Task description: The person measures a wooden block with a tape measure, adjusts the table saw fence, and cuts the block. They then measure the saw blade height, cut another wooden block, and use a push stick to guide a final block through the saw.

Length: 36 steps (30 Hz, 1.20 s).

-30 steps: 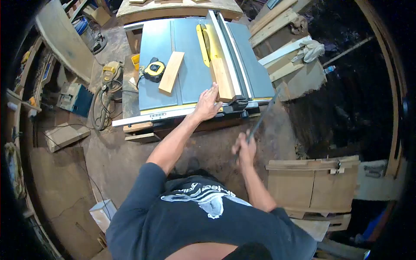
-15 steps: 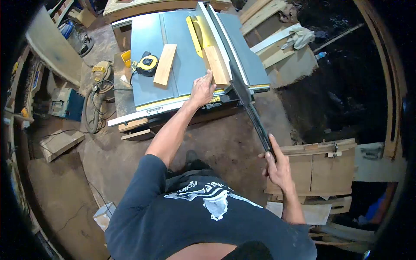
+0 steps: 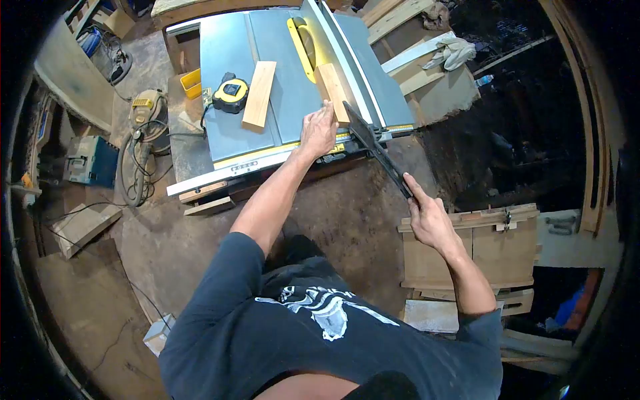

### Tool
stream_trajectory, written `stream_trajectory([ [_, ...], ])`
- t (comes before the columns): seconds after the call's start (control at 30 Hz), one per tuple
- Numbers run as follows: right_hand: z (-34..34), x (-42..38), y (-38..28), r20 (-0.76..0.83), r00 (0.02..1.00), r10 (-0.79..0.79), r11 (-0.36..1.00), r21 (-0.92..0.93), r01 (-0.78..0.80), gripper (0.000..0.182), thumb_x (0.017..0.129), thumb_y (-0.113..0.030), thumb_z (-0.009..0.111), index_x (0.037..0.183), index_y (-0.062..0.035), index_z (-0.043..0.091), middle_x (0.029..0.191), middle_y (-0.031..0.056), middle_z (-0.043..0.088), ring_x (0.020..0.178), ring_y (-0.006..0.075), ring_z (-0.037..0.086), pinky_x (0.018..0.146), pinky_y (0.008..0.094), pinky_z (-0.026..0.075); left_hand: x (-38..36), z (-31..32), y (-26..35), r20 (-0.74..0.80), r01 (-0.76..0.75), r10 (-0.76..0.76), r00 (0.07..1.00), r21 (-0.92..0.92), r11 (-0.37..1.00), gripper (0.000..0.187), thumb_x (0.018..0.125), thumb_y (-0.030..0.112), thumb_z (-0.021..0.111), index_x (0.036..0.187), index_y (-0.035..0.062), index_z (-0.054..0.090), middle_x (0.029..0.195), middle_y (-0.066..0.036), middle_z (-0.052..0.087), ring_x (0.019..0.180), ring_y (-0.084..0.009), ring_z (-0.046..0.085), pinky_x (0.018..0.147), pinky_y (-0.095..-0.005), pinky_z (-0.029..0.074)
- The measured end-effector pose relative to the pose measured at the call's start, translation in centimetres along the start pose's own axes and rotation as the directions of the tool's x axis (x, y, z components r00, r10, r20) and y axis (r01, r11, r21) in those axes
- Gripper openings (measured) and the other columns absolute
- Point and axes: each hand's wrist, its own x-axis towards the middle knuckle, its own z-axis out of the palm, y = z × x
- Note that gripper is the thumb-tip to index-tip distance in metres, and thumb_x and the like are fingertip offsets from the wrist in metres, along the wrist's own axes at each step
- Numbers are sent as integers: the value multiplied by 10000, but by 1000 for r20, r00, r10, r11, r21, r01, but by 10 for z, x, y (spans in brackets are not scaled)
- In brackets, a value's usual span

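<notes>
On the table saw (image 3: 228, 40), a short wooden block (image 3: 331, 92) lies between the yellow blade guard (image 3: 301, 48) and the rip fence (image 3: 343, 57). The fingertips of my left hand (image 3: 319, 132) are stretched forward at the block's near left edge. My right hand (image 3: 432, 217) is wrapped round the handle end of a black push stick (image 3: 375, 150), whose tip is at the block's near right end. A second wooden block (image 3: 259, 97) lies left of the blade, beside a black and yellow tape measure (image 3: 231, 93).
Scrap boards (image 3: 420, 60) and a pale glove (image 3: 457, 52) lie right of the saw. To the left are a yellow power tool (image 3: 145, 107) with its hose, a teal case (image 3: 93, 161) and a cord across the floor. A wooden cabinet (image 3: 470, 257) stands at lower right.
The push stick has swung left, its tip going from along the fence to the block's near end. My right hand has moved slightly forward; my left hand has shifted slightly forward along the block.
</notes>
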Motion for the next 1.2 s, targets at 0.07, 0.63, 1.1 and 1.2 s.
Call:
stream_trajectory([
  [0.07, 3, 1, -5, 2, 1000, -4, 1000, 1, 4, 590, 961, -104, 502, 1532, -166, 368, 859, 331, 653, 810, 547, 616, 787, 609, 468, 1, 1, -3, -10, -5, 5, 1000, 4, 1000, 651, 938, 169, 597, 1480, -84, 339, 1438, -291, 500, 1338, -368, 503, 1113, -499, 330],
  [0.63, 1, 33, -17, 9, 1000, 6, 998, -63, -6, 600, 951, -77, 513, 1531, -133, 369, 886, 336, 652, 846, 545, 613, 828, 593, 463, 26, -1, -20, -35, 10, -13, 999, -87, 996, 653, 839, 85, 583, 1439, -93, 395, 1386, -314, 529, 1281, -424, 528, 1082, -500, 382],
  [1.1, -4, 54, -26, 34, 999, 36, 998, -45, -34, 608, 964, -118, 501, 1546, -128, 324, 937, 329, 662, 901, 557, 605, 879, 605, 447, 25, -13, -17, 16, 29, -27, 1000, -165, 986, 682, 825, 91, 576, 1452, -99, 386, 1452, -328, 462, 1341, -412, 482, 1152, -463, 333],
  [1.2, -5, 60, -30, 45, 995, 86, 994, -67, -82, 599, 967, -125, 499, 1544, -151, 338, 963, 335, 663, 933, 555, 605, 898, 597, 453, 16, -14, -12, -13, 50, -53, 999, -182, 982, 662, 828, 67, 554, 1445, -109, 389, 1421, -315, 499, 1337, -421, 479, 1148, -457, 344],
])
